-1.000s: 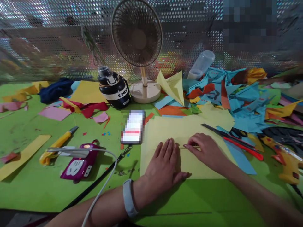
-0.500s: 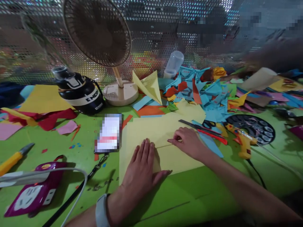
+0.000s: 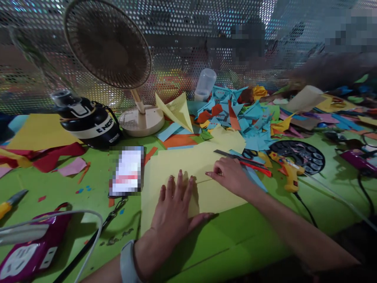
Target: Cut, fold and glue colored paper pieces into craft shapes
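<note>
Sheets of pale yellow paper (image 3: 161, 165) lie on the green table, with a thin line or edge running across between my hands. My left hand (image 3: 174, 208) is open and flat on the paper, fingers spread and thumb out to the right. My right hand (image 3: 229, 175) is closed in a pinch at that line, thumb and forefinger against the paper and the other fingers curled under. Just beyond my right hand are a black-bladed cutter with a red handle (image 3: 256, 168) and some blue paper.
A phone (image 3: 128, 169) lies left of the paper. Behind stand a fan (image 3: 141, 120), a black bottle (image 3: 91, 125) and piled blue paper pieces (image 3: 253, 122). A yellow glue gun (image 3: 290, 173) and round black tray (image 3: 312, 157) are right; a purple power strip (image 3: 53, 232) with cables is left.
The view has shifted so that the table things sit further left. My left fingers are spread wider on the paper. My right hand keeps its pinch at the line.
</note>
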Motion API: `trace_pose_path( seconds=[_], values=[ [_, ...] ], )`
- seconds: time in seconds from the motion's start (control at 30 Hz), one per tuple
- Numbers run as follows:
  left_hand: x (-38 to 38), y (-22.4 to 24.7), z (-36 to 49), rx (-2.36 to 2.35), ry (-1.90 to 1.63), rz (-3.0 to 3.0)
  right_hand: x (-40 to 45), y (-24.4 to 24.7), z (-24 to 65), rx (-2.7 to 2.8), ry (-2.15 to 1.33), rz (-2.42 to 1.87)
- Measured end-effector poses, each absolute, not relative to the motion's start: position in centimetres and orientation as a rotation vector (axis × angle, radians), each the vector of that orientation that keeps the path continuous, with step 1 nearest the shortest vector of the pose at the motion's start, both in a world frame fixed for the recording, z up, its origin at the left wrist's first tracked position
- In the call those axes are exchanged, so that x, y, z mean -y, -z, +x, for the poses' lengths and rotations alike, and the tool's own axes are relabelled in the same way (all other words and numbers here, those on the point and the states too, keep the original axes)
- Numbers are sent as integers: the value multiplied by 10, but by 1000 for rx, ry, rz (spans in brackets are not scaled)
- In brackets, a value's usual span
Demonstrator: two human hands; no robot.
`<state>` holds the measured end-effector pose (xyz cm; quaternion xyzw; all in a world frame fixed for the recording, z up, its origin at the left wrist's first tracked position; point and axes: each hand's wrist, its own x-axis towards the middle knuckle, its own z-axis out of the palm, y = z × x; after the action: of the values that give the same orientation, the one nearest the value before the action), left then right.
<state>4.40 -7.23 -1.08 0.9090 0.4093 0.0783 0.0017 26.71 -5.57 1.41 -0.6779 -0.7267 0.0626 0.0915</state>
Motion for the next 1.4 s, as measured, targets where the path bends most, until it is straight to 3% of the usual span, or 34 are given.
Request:
trace_pose_path(
  seconds=[0.47, 0.63, 0.83, 1.4],
  values=[
    [75, 14, 54, -1342, -312, 2783, 63, -20, 275, 2044, -167, -2137],
    [74, 5, 57, -1350, -207, 2744, 58, -33, 245, 2118, 14, -2011],
    [74, -3, 62, -1375, -35, 2665, 44, -5, 205, 2290, 74, -1933],
    [81, 22, 16, -1488, -331, 2822, 59, 16, 269, 2234, 235, -2116]
  ],
)
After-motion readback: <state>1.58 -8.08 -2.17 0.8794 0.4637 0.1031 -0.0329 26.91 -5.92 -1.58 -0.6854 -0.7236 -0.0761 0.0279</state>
